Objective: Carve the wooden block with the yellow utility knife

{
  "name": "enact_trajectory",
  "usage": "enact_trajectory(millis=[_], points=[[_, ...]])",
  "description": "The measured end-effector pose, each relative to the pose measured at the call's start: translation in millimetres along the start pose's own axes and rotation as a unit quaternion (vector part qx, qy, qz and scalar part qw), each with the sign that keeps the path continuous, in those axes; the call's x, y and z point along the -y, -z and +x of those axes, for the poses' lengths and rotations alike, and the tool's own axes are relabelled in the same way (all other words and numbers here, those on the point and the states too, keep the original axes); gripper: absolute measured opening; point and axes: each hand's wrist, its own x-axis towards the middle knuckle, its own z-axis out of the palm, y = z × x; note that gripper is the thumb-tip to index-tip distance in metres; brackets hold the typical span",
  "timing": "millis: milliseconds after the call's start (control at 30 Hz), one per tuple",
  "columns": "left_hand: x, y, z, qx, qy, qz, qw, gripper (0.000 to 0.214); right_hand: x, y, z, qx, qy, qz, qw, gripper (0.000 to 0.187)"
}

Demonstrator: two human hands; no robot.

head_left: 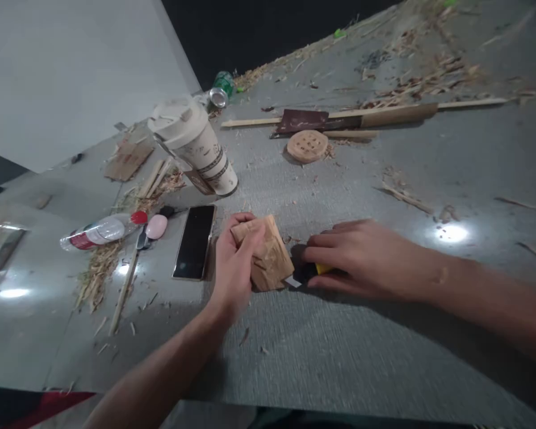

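My left hand [233, 268] grips a pale carved wooden block [270, 257] that rests on the grey table [339, 357]. My right hand [361, 256] lies just right of the block, closed over a yellow-and-black utility knife [315, 271]. The knife's short blade tip pokes out toward the block's lower right corner. Most of the knife is hidden under my fingers.
A black phone [195, 241] lies left of the block. A tipped paper cup [196, 146], a plastic bottle [98, 231] and a pink oval object [156, 226] sit farther left. A round wooden disc [307, 145], a cleaver [357, 118], wood strips and shavings lie at the back.
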Motion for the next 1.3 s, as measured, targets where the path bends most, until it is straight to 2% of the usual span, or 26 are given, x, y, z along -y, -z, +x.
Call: enact_trajectory(millis=[167,267,367,533,733,1067,1300], points=[[3,5.3,0,0.027,-0.03,0.065,0.997,0.033,4,2,1,0.001,0.018,-0.023,1.0,0.031],[1,6.3,1,0.033,-0.034,0.085,0.995,0.036,6,-1,0,-0.033,0.033,-0.025,0.999,0.033],[-3,5.9,2,0.047,-0.038,0.085,0.995,0.04,9,-2,0,-0.073,0.048,-0.023,0.996,0.037],[-8,3.5,4,0.065,-0.032,0.052,0.996,0.046,16,7,2,-0.081,0.061,-0.04,0.994,0.037],[-12,2.2,2,0.059,-0.02,0.045,0.997,0.047,20,13,4,-0.103,0.06,-0.058,0.991,0.037],[-19,5.7,7,0.037,-0.05,0.036,0.997,0.048,25,14,4,-0.123,0.036,-0.117,0.985,0.034],[-20,11.7,11,0.056,-0.074,0.065,0.994,0.048,29,15,5,-0.128,0.039,-0.12,0.984,0.034]])
